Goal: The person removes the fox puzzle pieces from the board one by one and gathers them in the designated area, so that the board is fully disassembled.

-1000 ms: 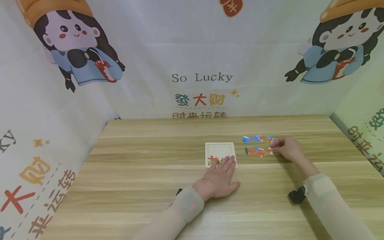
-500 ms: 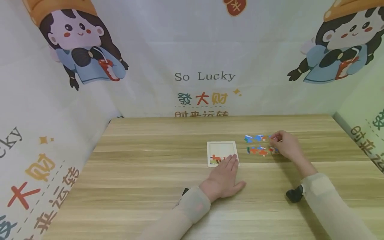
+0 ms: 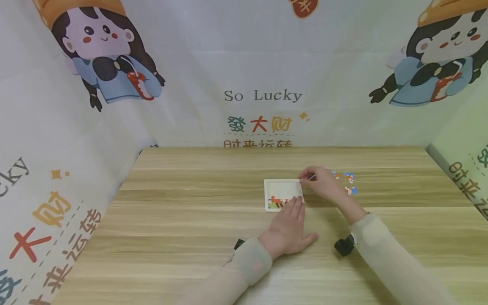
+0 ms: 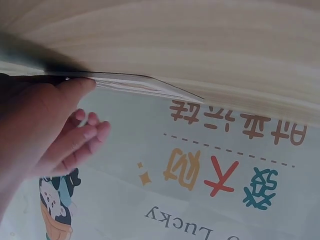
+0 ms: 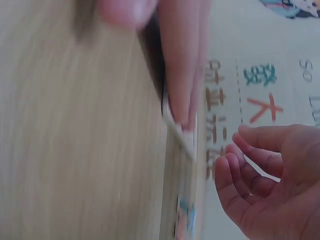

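My left hand (image 3: pixel 287 228) lies with straight fingers over the lower right of a square white puzzle tray (image 3: pixel 265 190). Picture pieces with orange shapes (image 3: pixel 275 200) fill the tray's visible lower part; the fingers cover the rest. My right hand (image 3: pixel 324 182), fingers bent, hovers by the tray's upper right corner. In the right wrist view the thumb and fingertips (image 5: pixel 240 131) come close together with nothing showing between them. Loose blue-and-orange jigsaw pieces (image 3: pixel 348 177) lie right of the tray, several hidden behind this hand.
A wood-grain table (image 3: pixel 183 220) carries the tray and pieces. Behind it and at the sides hangs a printed white cloth (image 3: pixel 198 84) with cartoon figures and lettering. Dark wrist-worn devices (image 3: pixel 344 245) sit at the cuffs.
My right hand has moved left from the far right pieces to the tray's upper right corner. My left hand stays on the tray. The head view has shifted slightly.
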Action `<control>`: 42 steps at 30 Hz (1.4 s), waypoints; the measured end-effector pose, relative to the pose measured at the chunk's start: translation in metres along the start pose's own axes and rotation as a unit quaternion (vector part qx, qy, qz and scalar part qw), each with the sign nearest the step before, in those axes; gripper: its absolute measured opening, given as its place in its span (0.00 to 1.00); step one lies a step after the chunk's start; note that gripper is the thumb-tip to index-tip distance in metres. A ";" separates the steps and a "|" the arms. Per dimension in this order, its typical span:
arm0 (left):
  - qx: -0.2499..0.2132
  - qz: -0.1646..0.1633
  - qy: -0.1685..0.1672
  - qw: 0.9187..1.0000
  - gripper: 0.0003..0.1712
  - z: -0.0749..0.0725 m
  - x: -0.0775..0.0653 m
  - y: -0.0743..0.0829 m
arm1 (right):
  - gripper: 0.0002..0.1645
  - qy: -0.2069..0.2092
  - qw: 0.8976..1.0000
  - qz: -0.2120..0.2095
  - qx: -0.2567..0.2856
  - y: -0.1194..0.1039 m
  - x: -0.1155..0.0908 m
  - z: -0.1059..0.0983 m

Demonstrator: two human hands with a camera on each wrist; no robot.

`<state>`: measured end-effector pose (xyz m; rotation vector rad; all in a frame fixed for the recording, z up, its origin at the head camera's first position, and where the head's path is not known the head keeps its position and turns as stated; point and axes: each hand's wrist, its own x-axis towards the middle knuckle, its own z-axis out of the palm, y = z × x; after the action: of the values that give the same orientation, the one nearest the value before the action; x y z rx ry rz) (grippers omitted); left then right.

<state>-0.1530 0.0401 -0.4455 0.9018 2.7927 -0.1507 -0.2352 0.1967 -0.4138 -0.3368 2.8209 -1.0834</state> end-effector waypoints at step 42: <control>0.006 0.019 -0.017 1.000 0.48 -0.001 0.003 -0.003 | 0.17 -0.038 0.988 -0.011 0.151 0.006 -0.003 0.007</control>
<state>-0.1572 0.0398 -0.4454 0.9468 2.7447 -0.1741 -0.2318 0.1975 -0.4224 -0.3716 2.5413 -1.4431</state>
